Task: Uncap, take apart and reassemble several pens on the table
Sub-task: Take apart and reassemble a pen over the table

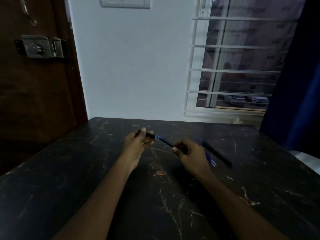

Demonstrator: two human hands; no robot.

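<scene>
Over the middle of the dark marbled surface (pixel 155 196): one dark pen (pixel 167 142), held up off it, slanting, blue end toward the far left. All places below taken from that pen.

At its far-left end: left hand (pixel 138 142), palm up, fingers curled round a black cap piece (pixel 149 135), thumb pressed on top. Cap piece meeting the pen's blue end; seated or only touching, cannot tell, too dim and blurred.

At its near-right end: right hand (pixel 188 152), back up, fingers and thumb pinching the barrel, that end hidden inside the grip.

Right of the pen, lying flat: a black pen (pixel 217 154), apart from both hands. Between it and the held pen: blue pens (pixel 210 160), mostly covered by the right hand, count not readable.

Beyond the pen: pale wall (pixel 129 66), switch plate (pixel 125 2) cut off by the top edge. Far left of the pen: brown door (pixel 34 92) with a metal latch (pixel 41 48). Far right and beyond: barred window (pixel 233 70), then a dark blue curtain (pixel 297 75) at the frame edge.
</scene>
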